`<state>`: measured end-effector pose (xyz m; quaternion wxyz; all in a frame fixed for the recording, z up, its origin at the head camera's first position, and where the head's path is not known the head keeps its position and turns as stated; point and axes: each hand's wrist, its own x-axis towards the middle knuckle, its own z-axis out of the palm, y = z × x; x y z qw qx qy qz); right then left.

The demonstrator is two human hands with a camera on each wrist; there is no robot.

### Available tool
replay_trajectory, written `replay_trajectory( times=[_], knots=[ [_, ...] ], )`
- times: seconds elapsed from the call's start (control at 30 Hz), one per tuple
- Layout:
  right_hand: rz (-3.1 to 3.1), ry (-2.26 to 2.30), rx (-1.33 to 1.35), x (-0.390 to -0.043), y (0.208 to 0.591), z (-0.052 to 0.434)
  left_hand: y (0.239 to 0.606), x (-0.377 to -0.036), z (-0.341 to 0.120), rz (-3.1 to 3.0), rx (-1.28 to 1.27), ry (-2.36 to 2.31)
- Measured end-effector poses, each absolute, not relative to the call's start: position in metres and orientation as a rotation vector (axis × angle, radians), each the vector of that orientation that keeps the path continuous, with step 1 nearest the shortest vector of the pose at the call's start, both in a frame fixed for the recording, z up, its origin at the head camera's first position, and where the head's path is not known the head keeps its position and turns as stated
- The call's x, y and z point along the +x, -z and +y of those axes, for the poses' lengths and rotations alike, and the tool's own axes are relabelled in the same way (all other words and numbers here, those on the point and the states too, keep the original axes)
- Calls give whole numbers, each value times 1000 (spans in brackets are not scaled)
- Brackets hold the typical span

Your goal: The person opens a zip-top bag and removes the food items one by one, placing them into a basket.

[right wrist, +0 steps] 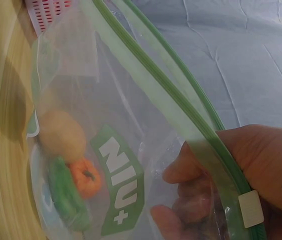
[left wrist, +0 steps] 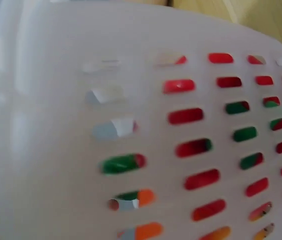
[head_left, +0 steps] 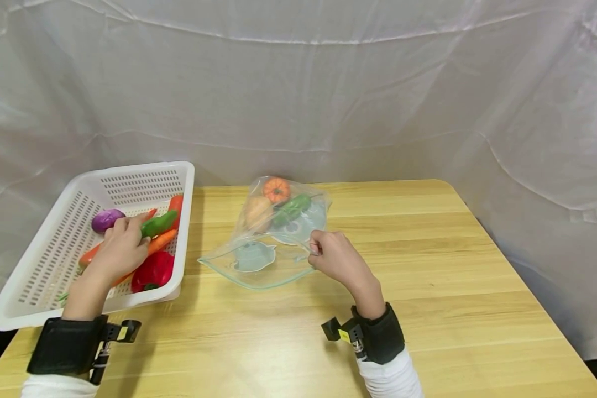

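- Steady tension best kept the mouth spread; the right hand [head_left: 337, 258], fingers curled, was clamped on the rim of the zip bag [head_left: 278, 276].
- The green pepper [head_left: 160, 223] in the basket [head_left: 186, 221] was best gripped clear of the carrot [head_left: 163, 240]; the left hand [head_left: 121, 251] touched it, finger closure indeterminable.
- A pumpkin [head_left: 276, 190] lay at the bag's far end.

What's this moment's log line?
left hand: inside white basket, grip unclear | right hand: grips clear bag | in bag: orange pumpkin, green pepper, tan item
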<state>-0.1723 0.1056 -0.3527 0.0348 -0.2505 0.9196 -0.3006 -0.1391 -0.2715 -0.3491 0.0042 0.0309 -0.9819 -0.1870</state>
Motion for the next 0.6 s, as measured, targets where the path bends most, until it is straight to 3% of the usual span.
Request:
replay_trajectory(
  times=[0.6],
  knots=[
    [2822,922,-766,-172,351,105,326,-120,-206,-2764,-258,564]
  ],
)
